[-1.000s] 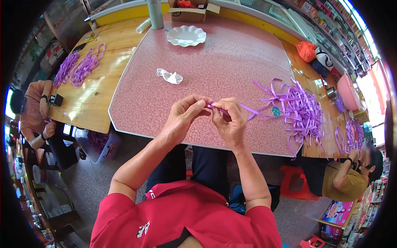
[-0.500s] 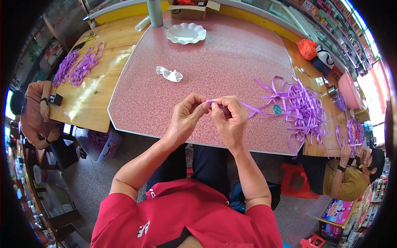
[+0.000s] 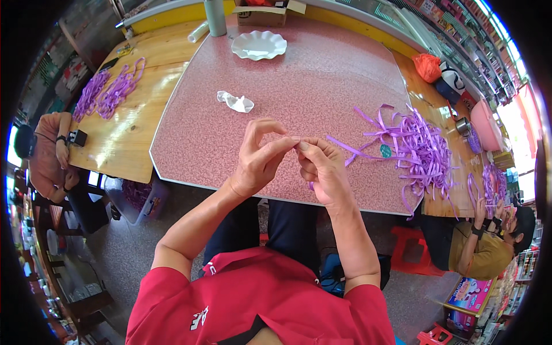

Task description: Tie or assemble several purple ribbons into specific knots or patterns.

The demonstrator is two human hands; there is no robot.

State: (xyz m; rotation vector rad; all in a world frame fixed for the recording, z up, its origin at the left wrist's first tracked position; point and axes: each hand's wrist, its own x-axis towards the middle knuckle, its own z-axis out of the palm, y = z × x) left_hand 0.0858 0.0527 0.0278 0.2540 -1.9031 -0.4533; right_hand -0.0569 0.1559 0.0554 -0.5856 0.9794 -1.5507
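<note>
Above the near part of the pink speckled table [image 3: 276, 95], my two hands meet at the thumb and fingertips. My left hand [image 3: 261, 158] pinches with thumb and forefinger, its other fingers loosely curled; whatever sits in that pinch is too small to make out. My right hand [image 3: 324, 171] is closed, thumb against forefinger, and a bit of purple ribbon [image 3: 311, 186] shows below its curled fingers. To the right lies a tangled heap of purple ribbons [image 3: 422, 152]. One loose strand [image 3: 344, 147] reaches from it toward my right hand, ending apart from it.
A crumpled white tissue [image 3: 236, 102], a white scalloped plate [image 3: 259, 45], a grey-green bottle [image 3: 215, 18] and a cardboard box [image 3: 261, 14] stand farther back. Co-workers sit at left [image 3: 49, 155] and right [image 3: 483, 247]. More purple ribbons [image 3: 109, 95] lie on the left wooden table.
The purple ribbon seen between my fingertips no longer shows there. My right fingers have curled in, and the strand from the heap now shows a loose end beside my right hand.
</note>
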